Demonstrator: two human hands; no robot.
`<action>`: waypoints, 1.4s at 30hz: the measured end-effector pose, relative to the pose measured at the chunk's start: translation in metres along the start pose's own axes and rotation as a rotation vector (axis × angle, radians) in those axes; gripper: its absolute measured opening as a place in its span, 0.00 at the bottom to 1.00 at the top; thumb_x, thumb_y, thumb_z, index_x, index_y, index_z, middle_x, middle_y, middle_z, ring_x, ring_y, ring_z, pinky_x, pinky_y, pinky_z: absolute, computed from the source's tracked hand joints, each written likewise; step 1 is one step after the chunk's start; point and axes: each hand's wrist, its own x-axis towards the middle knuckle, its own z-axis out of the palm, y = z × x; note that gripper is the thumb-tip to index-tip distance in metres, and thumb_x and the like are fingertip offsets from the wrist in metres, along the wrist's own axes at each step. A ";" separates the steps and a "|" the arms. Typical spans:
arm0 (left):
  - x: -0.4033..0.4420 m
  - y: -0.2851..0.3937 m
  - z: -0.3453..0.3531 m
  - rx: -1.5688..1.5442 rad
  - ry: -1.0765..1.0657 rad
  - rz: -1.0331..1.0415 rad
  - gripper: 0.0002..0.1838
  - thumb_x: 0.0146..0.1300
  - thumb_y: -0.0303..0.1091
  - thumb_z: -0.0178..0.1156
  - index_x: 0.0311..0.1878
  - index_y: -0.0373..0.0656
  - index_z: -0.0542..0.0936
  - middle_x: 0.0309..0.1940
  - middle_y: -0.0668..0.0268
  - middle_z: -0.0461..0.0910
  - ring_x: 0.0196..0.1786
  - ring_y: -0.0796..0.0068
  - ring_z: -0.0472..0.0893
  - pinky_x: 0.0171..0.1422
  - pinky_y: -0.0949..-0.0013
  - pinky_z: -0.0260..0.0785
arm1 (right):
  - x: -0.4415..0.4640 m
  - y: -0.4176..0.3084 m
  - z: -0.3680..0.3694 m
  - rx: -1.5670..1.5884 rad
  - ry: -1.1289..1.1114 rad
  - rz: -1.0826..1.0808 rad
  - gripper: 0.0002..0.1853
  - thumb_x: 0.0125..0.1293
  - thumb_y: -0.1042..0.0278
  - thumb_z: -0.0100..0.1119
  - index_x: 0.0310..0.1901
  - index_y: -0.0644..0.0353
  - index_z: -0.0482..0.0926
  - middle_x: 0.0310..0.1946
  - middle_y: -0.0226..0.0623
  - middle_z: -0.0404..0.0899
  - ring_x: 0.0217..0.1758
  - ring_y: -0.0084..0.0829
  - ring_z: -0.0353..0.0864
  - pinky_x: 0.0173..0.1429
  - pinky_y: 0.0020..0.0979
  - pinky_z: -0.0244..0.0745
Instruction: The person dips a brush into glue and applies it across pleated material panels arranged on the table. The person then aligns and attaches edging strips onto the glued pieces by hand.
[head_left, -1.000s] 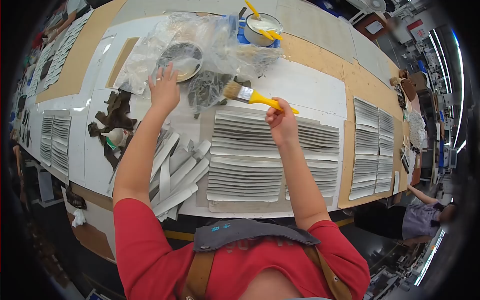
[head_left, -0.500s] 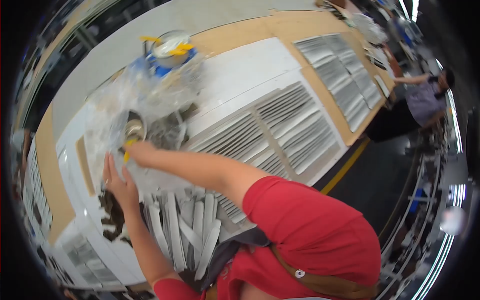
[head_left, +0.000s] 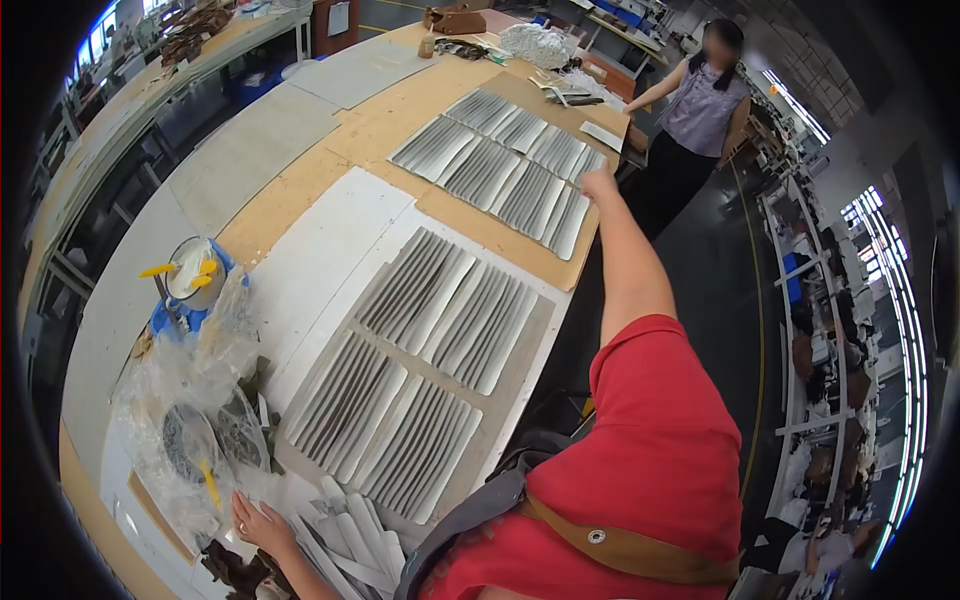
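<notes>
My right hand (head_left: 600,185) reaches far out to the edge of a board (head_left: 572,268) bearing rows of grey-white strips (head_left: 520,165). Its fingers are bent together at the board's right side; whatever they grip is too small to see. My left hand (head_left: 262,526) rests by a pile of loose pale strips (head_left: 350,540), fingers apart and holding nothing. Just above it, a yellow-handled tool (head_left: 209,482) leans in a round bowl (head_left: 188,440) amid clear plastic sheeting (head_left: 140,410). A second board (head_left: 520,350) with rows of strips lies between my hands.
A tub of white paste (head_left: 190,268) with yellow-handled tools stands on blue material at the left. Dark brown scraps (head_left: 235,570) lie below my left hand. Another person (head_left: 705,110) stands at the table's far right end. Shelving (head_left: 815,330) runs along the right.
My right hand has left the yellow-handled tool at the bowl and swung out to the far board. My view has turned right. My left hand stays near the loose strips.
</notes>
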 end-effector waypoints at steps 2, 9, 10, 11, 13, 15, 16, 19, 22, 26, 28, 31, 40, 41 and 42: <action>0.002 0.013 -0.001 0.072 -0.189 -0.108 0.26 0.58 0.32 0.54 0.61 0.36 0.67 0.68 0.59 0.57 0.69 0.58 0.57 0.70 0.50 0.44 | -0.007 0.003 -0.036 0.006 -0.266 -0.114 0.31 0.55 0.68 0.51 0.63 0.63 0.62 0.21 0.41 0.78 0.18 0.28 0.75 0.19 0.33 0.67; 0.015 0.069 -0.009 0.236 -0.368 -0.334 0.24 0.57 0.40 0.56 0.56 0.41 0.72 0.65 0.51 0.60 0.68 0.52 0.58 0.70 0.42 0.42 | -0.038 0.015 0.045 0.002 -0.802 -0.503 0.16 0.62 0.61 0.55 0.46 0.62 0.78 0.18 0.34 0.77 0.18 0.19 0.74 0.18 0.24 0.64; 0.019 0.080 -0.012 0.243 -0.343 -0.344 0.22 0.56 0.40 0.56 0.53 0.40 0.73 0.63 0.50 0.64 0.67 0.51 0.60 0.70 0.42 0.42 | -0.037 0.020 0.047 0.023 -0.844 -0.544 0.15 0.63 0.62 0.54 0.46 0.62 0.78 0.19 0.33 0.77 0.20 0.18 0.75 0.19 0.22 0.65; 0.022 0.092 -0.015 0.285 -0.318 -0.361 0.20 0.57 0.39 0.55 0.51 0.40 0.75 0.60 0.50 0.68 0.66 0.52 0.62 0.70 0.42 0.42 | -0.033 0.019 0.044 0.052 -0.902 -0.528 0.14 0.63 0.63 0.54 0.46 0.62 0.78 0.19 0.32 0.77 0.20 0.18 0.74 0.20 0.22 0.65; 0.033 0.092 0.001 0.448 -0.300 -0.368 0.17 0.57 0.38 0.54 0.47 0.40 0.77 0.58 0.52 0.70 0.65 0.52 0.64 0.70 0.43 0.42 | -0.018 0.005 0.037 0.141 -0.966 -0.491 0.13 0.64 0.65 0.53 0.46 0.62 0.78 0.20 0.31 0.77 0.21 0.17 0.74 0.21 0.20 0.65; 0.045 0.120 -0.024 0.507 -0.308 -0.407 0.14 0.57 0.37 0.54 0.44 0.41 0.78 0.52 0.55 0.74 0.61 0.56 0.68 0.68 0.47 0.48 | 0.002 -0.009 0.043 0.146 -0.981 -0.535 0.13 0.64 0.65 0.52 0.46 0.62 0.78 0.20 0.30 0.77 0.22 0.17 0.74 0.22 0.20 0.65; 0.047 0.134 -0.037 0.464 -0.266 -0.384 0.14 0.56 0.36 0.54 0.43 0.41 0.78 0.50 0.57 0.75 0.59 0.57 0.69 0.67 0.49 0.50 | 0.009 -0.017 0.048 0.137 -0.987 -0.559 0.13 0.64 0.65 0.52 0.46 0.62 0.78 0.20 0.29 0.77 0.22 0.16 0.74 0.22 0.20 0.65; 0.055 0.163 -0.063 0.328 -0.114 -0.315 0.12 0.55 0.36 0.55 0.41 0.42 0.78 0.45 0.60 0.76 0.55 0.60 0.71 0.62 0.54 0.56 | 0.002 -0.063 0.093 0.223 -0.972 -0.671 0.13 0.64 0.65 0.53 0.45 0.63 0.78 0.22 0.30 0.77 0.23 0.17 0.73 0.25 0.20 0.66; 0.071 0.176 -0.065 0.161 0.084 -0.176 0.10 0.55 0.35 0.56 0.39 0.43 0.78 0.43 0.61 0.75 0.52 0.60 0.72 0.58 0.57 0.59 | -0.062 -0.135 0.148 0.320 -1.053 -0.910 0.13 0.61 0.66 0.55 0.45 0.63 0.78 0.24 0.32 0.77 0.26 0.19 0.74 0.29 0.22 0.69; 0.131 0.194 -0.051 -0.095 0.297 0.039 0.12 0.54 0.33 0.58 0.41 0.40 0.77 0.45 0.59 0.74 0.50 0.58 0.73 0.54 0.57 0.62 | -0.197 -0.237 0.215 0.339 -1.111 -1.186 0.17 0.59 0.68 0.56 0.50 0.58 0.76 0.34 0.39 0.79 0.29 0.33 0.77 0.38 0.32 0.73; 0.170 0.203 -0.041 -0.229 0.341 0.094 0.14 0.54 0.32 0.58 0.44 0.38 0.75 0.46 0.57 0.74 0.51 0.56 0.73 0.53 0.57 0.64 | -0.260 -0.285 0.255 0.315 -1.051 -1.405 0.23 0.60 0.69 0.55 0.58 0.54 0.69 0.33 0.35 0.77 0.30 0.30 0.75 0.38 0.30 0.72; 0.227 0.212 -0.021 -0.406 0.381 0.083 0.18 0.54 0.30 0.58 0.49 0.35 0.73 0.50 0.54 0.73 0.53 0.53 0.72 0.57 0.56 0.63 | -0.336 -0.342 0.305 0.252 -0.999 -1.570 0.29 0.59 0.70 0.55 0.64 0.50 0.63 0.39 0.39 0.78 0.35 0.34 0.76 0.43 0.33 0.72; 0.331 0.190 0.028 -0.264 0.304 -0.060 0.28 0.53 0.26 0.53 0.60 0.33 0.65 0.62 0.54 0.66 0.67 0.57 0.62 0.70 0.58 0.52 | -0.400 -0.412 0.359 0.206 -1.221 -1.519 0.17 0.60 0.66 0.59 0.52 0.55 0.75 0.30 0.36 0.78 0.30 0.28 0.75 0.37 0.29 0.72; 0.333 0.191 0.031 -0.251 0.281 -0.056 0.28 0.53 0.25 0.52 0.61 0.33 0.64 0.62 0.55 0.65 0.68 0.59 0.61 0.70 0.58 0.51 | -0.398 -0.419 0.364 0.267 -1.270 -1.487 0.15 0.60 0.66 0.59 0.49 0.56 0.77 0.29 0.37 0.79 0.30 0.29 0.76 0.37 0.28 0.72; 0.336 0.190 0.034 -0.239 0.279 -0.058 0.28 0.53 0.26 0.52 0.61 0.34 0.65 0.62 0.56 0.65 0.68 0.60 0.61 0.71 0.58 0.50 | -0.396 -0.430 0.371 0.328 -1.319 -1.450 0.13 0.60 0.65 0.59 0.45 0.56 0.78 0.28 0.38 0.79 0.30 0.29 0.77 0.37 0.28 0.73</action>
